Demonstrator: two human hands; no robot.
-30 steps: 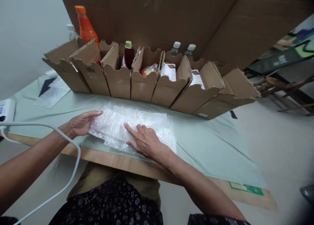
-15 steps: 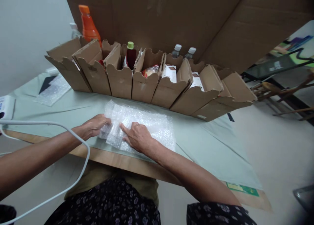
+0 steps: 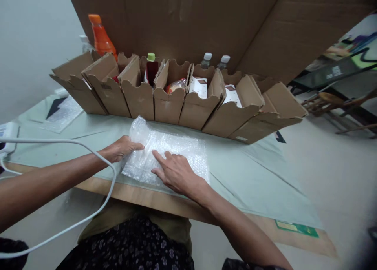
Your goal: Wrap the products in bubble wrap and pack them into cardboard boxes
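Note:
A sheet of clear bubble wrap (image 3: 188,152) lies on the green cloth in front of me. Its left end is lifted and curls over in my left hand (image 3: 123,147), whose thumb presses on top while the other fingers are hidden beneath. My right hand (image 3: 175,170) rests on the middle of the wrap, index finger and thumb stretched out toward the left and the other fingers bent. Whether anything lies inside the fold I cannot make out.
Several open cardboard bins (image 3: 169,105) stand in a row behind the wrap, holding packets and boxes. An orange bottle (image 3: 101,36) rises behind them at left. Another bubble wrap piece (image 3: 66,113) lies at far left. A white cable (image 3: 112,176) loops across my left forearm.
The left end of the bubble wrap has risen and curled over, with my left hand moving slightly right. My right hand has shifted a little to the right along the sheet.

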